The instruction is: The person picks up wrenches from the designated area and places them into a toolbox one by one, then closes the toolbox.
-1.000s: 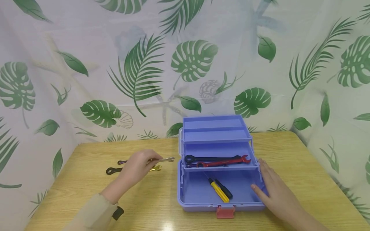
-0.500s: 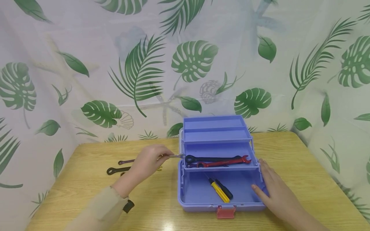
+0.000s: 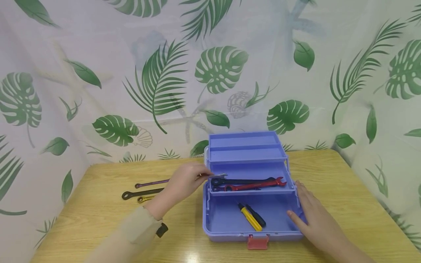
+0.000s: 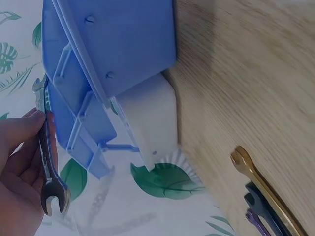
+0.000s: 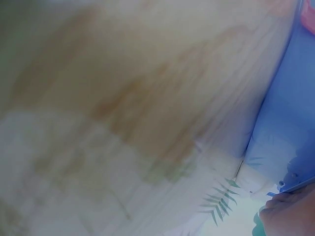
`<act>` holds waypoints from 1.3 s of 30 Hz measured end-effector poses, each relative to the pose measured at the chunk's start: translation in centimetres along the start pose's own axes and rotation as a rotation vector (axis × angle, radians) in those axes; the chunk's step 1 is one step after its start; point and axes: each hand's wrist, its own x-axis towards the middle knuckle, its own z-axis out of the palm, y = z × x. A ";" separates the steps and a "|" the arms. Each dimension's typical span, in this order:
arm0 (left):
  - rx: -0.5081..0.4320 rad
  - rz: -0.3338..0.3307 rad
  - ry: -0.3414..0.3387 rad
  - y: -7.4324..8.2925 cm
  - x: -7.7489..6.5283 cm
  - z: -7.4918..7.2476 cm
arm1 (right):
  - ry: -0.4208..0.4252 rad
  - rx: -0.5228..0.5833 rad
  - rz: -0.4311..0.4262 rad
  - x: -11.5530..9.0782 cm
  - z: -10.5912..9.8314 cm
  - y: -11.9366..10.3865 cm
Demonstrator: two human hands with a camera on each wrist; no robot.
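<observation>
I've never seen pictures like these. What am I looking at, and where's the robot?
There is no robot: these are a person's own bare hands. The wide picture comes from a camera on the head, looking forward and down. The others come from the left and right wrists; the right one is mostly blurred.

The left hand holds a silver open-end wrench, one end over the lowest tray of a blue toolbox. The right hand rests against the toolbox's right side.

On the table lie a purple wrench, a black wrench and a gold wrench. The tray holds, among others, a red wrench. Below it lies a yellow-handled tool, probably a screwdriver.
</observation>
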 end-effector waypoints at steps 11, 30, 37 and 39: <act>-0.005 0.016 -0.073 1.7 2.6 1.6 | -0.032 0.010 0.023 0.1 -0.3 -0.1; -0.160 0.003 -0.187 3.7 5.7 4.0 | -0.066 0.002 0.041 0.2 -0.3 -0.2; -0.295 -0.032 -0.196 4.0 6.3 5.2 | -0.067 0.002 0.043 0.2 -0.3 -0.2; -0.330 -0.052 -0.204 4.0 6.3 5.5 | -0.067 0.000 0.044 0.2 -0.3 -0.2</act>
